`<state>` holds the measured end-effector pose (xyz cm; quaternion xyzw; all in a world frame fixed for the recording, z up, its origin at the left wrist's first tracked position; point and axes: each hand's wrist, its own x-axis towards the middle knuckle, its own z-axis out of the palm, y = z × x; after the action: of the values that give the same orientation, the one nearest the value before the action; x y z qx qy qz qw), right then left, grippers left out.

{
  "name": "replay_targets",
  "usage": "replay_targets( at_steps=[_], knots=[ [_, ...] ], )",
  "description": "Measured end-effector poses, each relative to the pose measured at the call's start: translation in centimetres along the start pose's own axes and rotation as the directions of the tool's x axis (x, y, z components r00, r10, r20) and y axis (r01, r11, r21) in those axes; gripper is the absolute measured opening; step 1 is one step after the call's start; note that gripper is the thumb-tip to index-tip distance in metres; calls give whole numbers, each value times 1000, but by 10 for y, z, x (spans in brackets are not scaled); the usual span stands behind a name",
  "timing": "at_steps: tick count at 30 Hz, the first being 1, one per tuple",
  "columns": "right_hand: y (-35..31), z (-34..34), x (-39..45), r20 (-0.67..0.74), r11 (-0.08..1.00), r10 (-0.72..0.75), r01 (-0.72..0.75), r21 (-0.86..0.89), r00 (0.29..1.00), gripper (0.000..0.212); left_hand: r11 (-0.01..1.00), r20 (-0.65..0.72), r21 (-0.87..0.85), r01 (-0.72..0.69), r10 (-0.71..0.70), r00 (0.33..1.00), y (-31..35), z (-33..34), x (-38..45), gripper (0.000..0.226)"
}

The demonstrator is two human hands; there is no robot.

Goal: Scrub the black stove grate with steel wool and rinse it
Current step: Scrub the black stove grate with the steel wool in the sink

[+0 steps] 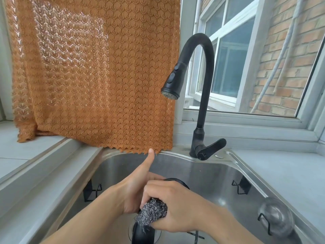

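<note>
Over the sink (219, 175), at six o'clock, the left hand (135, 192) grips the black grate (143, 232), thumb raised; the right hand (173, 205) clenches steel wool (152, 213) against it — the grate looks heavy, rigid, probably slick when wet — best held by its rim

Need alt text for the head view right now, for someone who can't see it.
Over a steel sink, the right hand presses steel wool onto a black stove grate that the left hand holds, thumb raised. The black faucet behind shows no running water; an orange curtain hangs behind.
</note>
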<state>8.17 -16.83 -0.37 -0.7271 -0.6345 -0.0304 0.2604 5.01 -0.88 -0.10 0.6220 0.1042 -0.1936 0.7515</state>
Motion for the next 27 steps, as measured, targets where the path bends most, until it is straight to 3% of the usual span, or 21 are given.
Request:
replay_targets(
  at_steps=[6, 9, 11, 15, 19, 23, 27],
  knots=[
    [4, -9, -2, 20, 998, 70, -69, -8, 997, 27, 999, 12, 54, -7, 6, 1000, 0, 0, 2, 121],
    [16, -17, -5, -40, 980, 179, -181, -86, 983, 27, 999, 8, 37, 7, -7, 1000, 0, 1, 2, 131],
    [25, -23, -8, -106, 954, 253, -266, -136, 962, 23, 1000, -3, -5, 4, -4, 1000, -2, 0, 3, 124],
    [42, -26, -16, -197, 858, 437, -472, -203, 878, 22, 1000, -4, 15, -7, 7, 1000, -3, -3, 6, 123],
    [49, -24, -18, -259, 761, 587, -632, -146, 767, 16, 1000, -7, -5, 4, -4, 1000, -2, -1, 5, 118],
    [48, -23, -16, -295, 714, 625, -682, -157, 722, 14, 1000, -2, -13, 11, -11, 1000, -2, 2, 5, 117],
    [41, -22, -13, -257, 790, 565, -604, -105, 784, 9, 1000, -15, -2, 6, -6, 1000, -2, -1, 6, 122]
  ],
)
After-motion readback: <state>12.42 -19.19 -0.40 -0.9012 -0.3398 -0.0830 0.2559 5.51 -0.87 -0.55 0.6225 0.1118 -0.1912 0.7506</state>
